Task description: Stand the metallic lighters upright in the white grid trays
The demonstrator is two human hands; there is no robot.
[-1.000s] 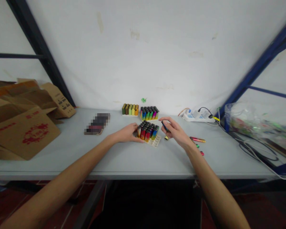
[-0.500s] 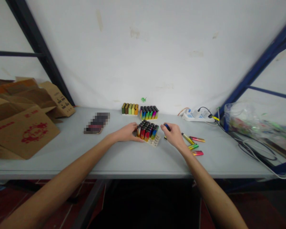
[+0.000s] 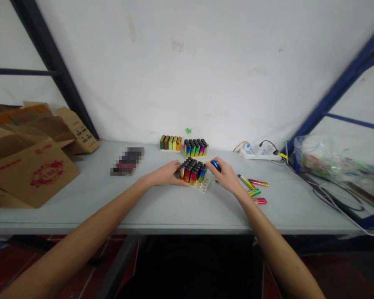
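My left hand (image 3: 164, 173) grips the left side of a white holed tray (image 3: 203, 187), its thumb along the front and fingers behind. Several upright lighters (image 3: 192, 171) with black tops, in red, gold and blue, stand in the tray; bare holes show along its right front edge. Just right of the tray, my right hand (image 3: 227, 176) is closed on a shiny blue lighter (image 3: 216, 165), partly hidden by the fingers. Beside that hand, several loose lighters lie on the table, among them a yellow one (image 3: 246, 182), a green one (image 3: 254, 192) and a red one (image 3: 259, 201).
Against the wall stand two more filled sets, yellow-green lighters (image 3: 171, 143) and multicoloured lighters (image 3: 195, 148). A power strip (image 3: 258, 152) with cables is at the back right, near plastic bags (image 3: 318, 153). Cardboard boxes (image 3: 34, 170) and a pixelated object (image 3: 127, 161) are on the left.
My right hand has shifted slightly left toward the tray, and more of the blue lighter shows in it. My left hand keeps its hold on the tray.
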